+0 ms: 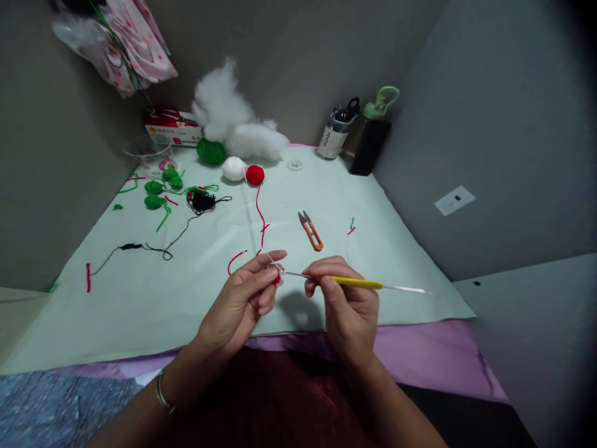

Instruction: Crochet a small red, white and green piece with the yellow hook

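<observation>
Between the thumb and fingers of my left hand (242, 295) is a small red and white crochet piece (278, 275). White yarn runs over the raised index finger towards a white yarn ball (234, 168). My right hand (347, 305) grips a crochet hook (357, 282) by its yellow handle, and the hook's metal tip reaches the piece. Beside the white ball sits a red yarn ball (255, 175), its strand trailing down towards my left hand. Orange thread snips (311, 231) lie beyond my right hand. My fingers partly hide the crochet piece.
White stuffing (233, 118) and a green yarn ball (211, 151) are at the back. Green crocheted pieces (155, 201) and tangled black yarn (201, 200) lie left. A pen cup (332, 142) and a dark bottle (370, 146) stand back right, near the grey partition (466, 124).
</observation>
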Tool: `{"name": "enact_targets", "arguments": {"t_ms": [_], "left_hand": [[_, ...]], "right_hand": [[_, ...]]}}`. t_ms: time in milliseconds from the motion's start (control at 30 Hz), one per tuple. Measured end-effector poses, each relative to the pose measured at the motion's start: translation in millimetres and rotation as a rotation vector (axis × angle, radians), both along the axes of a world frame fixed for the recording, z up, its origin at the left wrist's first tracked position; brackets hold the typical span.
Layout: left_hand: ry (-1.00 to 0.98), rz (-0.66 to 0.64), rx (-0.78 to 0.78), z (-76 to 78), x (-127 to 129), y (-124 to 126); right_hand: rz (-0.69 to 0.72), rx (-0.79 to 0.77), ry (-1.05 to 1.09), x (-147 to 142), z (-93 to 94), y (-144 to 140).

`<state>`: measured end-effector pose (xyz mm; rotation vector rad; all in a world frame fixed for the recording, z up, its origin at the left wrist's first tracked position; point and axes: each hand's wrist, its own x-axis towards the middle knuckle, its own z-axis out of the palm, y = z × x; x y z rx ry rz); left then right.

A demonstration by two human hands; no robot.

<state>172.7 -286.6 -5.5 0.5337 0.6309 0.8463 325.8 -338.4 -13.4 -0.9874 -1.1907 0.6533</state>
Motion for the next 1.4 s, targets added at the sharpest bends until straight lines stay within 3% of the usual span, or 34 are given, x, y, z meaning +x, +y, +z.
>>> {"name": "enact_targets", "arguments": {"t_ms": [100,167,400,533,733,900,1000,1067,1133,1233,1300,1400], "left_hand": [[0.046,-0.005,0.122,0.4,2.2,-4.1],[0.065,-0.008,0.163,0.5,3.4,-6.9],[0.088,0.010,0.147,2.3,0.8,-6.5],[0.099,0.003,0.147,2.3,-0.7,-6.4],[0.141,0.044,0.242,-1.9,-1.4,-8.6],[0.192,0.098,0.350,-7.5,1.4,-10.2],[0.158,0.125,0.322,-6.6,2.9,-11.8],[0.088,0.069,0.213,-4.5,2.2,-11.4],[0.018,-0.022,0.068,-2.3,0.2,-9.1],[-0.007,-0.053,-0.033,0.0,-3.0,-5.0],[0.019,-0.009,0.018,0.8,-3.0,-4.5],[0.083,0.012,0.154,1.0,0.5,-7.7]], "right_hand": [[0.105,-0.054,0.077,-2.6,-0.2,3.7],[0.091,-0.075,0.075,-2.3,-2.0,5.1],[0.204,-0.145,0.311,5.4,-7.0,4.9],[0.195,-0.104,0.270,5.9,-4.6,2.7],[0.081,0.000,-0.058,7.3,-0.1,-5.6],[0.011,0.174,-0.478,7.3,3.3,-7.7],[-0.119,0.304,-0.796,4.4,0.7,-7.3],[-0.184,0.353,-0.888,2.7,-1.9,-7.5],[-0.176,0.304,-0.784,2.2,-3.2,-7.6],[-0.084,0.126,-0.353,2.8,-1.4,-5.6],[-0.002,0.035,-0.110,2.5,0.6,-2.4],[0.068,0.002,-0.051,-0.2,0.9,1.4]]}}
